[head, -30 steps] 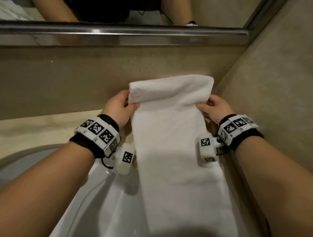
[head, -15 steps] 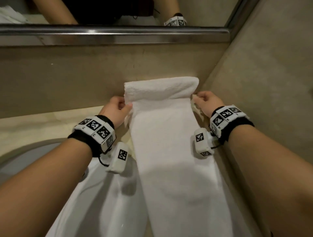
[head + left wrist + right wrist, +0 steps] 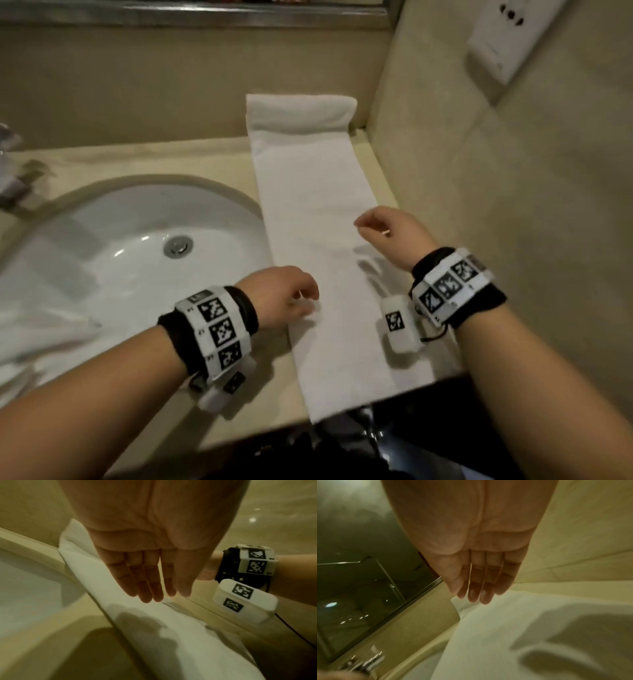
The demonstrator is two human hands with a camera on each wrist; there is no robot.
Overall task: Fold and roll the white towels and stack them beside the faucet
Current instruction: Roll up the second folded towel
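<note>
I count one white towel (image 3: 318,219) laid out as a long folded strip along the right end of the desk (image 3: 219,157), its far end rolled once into a short soft tube against the back wall, near the desk's far right corner. The near end hangs just over the desk's front edge. A second heap of white cloth (image 3: 44,325) sits in the oval sink (image 3: 137,219) at its left side; I cannot tell what it is.

My left hand (image 3: 284,296) is over the strip's left edge near the front of the desk, fingers (image 3: 145,582) straight and together, holding nothing. My right hand (image 3: 387,233) is over the strip's right edge, farther back, fingers (image 3: 484,585) relaxed and together, also holding nothing. Wrist views show shadows on the cloth under both palms; contact unclear.

Towel: terry, flat, straight-edged. Desk: smooth beige stone. The side wall runs close along the towel's right edge, tight there. One faucet (image 3: 366,661), chrome, behind the sink, blurred.
</note>
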